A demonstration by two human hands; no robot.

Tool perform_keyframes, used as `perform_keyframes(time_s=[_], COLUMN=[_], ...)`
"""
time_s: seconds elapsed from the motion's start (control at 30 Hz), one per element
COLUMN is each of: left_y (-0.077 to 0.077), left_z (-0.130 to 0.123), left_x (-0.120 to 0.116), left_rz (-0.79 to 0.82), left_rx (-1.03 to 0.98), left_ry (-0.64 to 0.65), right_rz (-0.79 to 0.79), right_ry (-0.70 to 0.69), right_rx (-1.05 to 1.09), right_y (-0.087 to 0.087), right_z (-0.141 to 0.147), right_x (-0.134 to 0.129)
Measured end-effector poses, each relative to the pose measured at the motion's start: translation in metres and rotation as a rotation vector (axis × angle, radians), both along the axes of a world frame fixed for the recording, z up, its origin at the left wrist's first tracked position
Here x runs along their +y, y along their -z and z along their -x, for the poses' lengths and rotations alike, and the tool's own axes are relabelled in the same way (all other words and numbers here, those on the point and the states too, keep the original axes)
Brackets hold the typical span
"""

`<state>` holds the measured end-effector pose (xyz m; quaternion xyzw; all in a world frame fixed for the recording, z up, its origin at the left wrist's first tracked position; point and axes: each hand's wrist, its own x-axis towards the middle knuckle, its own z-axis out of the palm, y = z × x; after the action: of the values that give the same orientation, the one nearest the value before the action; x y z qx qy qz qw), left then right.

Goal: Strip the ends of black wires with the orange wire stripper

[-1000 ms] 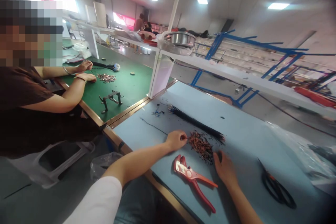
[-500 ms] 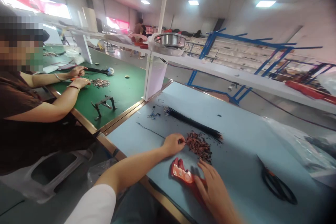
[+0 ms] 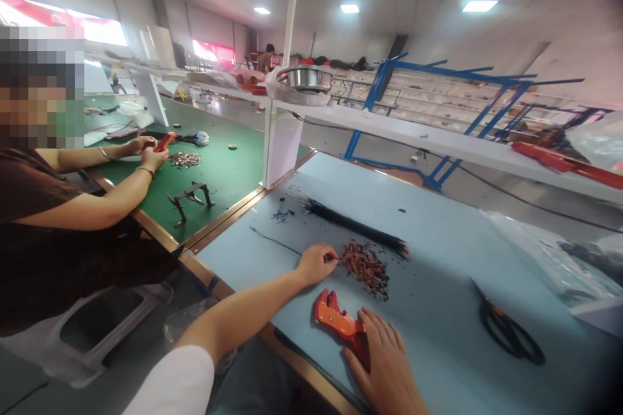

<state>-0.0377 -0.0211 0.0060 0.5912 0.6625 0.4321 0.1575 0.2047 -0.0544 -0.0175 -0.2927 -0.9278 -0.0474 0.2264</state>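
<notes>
My left hand (image 3: 315,266) pinches the end of a thin black wire (image 3: 275,241), whose length trails left across the blue table mat (image 3: 438,259). Just right of those fingertips lies a loose pile of small copper-and-black wire scraps (image 3: 366,267). A red and orange wire stripper (image 3: 335,319) lies on the mat, its jaws towards the upper left. Over its handle is my right hand (image 3: 387,356), fingers on one side and thumb on the other; the palm hides the handle's end. Behind the pile stretches a bundle of black wires (image 3: 355,225) with bared ends.
Black-handled scissors (image 3: 509,331) lie at the right, near a clear plastic bag (image 3: 535,259). Small blue scraps (image 3: 281,213) sit at the far left of the mat. At the green table (image 3: 233,181) a co-worker holds a red tool (image 3: 166,141). A black metal stand (image 3: 192,198) is there too.
My right hand has come down over the wire stripper's handle, and its fingers have drawn closer round it. My left hand keeps its pinch on the wire. The co-worker has raised a red tool.
</notes>
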Motion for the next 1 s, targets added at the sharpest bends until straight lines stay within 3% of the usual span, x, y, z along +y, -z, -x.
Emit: perform_keyframes(time_s=[0.3,1.0], left_y=[0.0027,0.0007], left_z=[0.0017,0.0013], left_x=[0.0020,-0.0007], left_rz=[-0.018,-0.010], left_rx=[0.014,0.041], left_ry=[-0.013,-0.014], right_rz=[-0.006,0.054], right_ry=[0.034,0.055], right_rx=[-0.050,-0.046], right_y=[0.0079,0.0058], right_z=[0.0014,0.0038], right_x=[0.0043,0.0041])
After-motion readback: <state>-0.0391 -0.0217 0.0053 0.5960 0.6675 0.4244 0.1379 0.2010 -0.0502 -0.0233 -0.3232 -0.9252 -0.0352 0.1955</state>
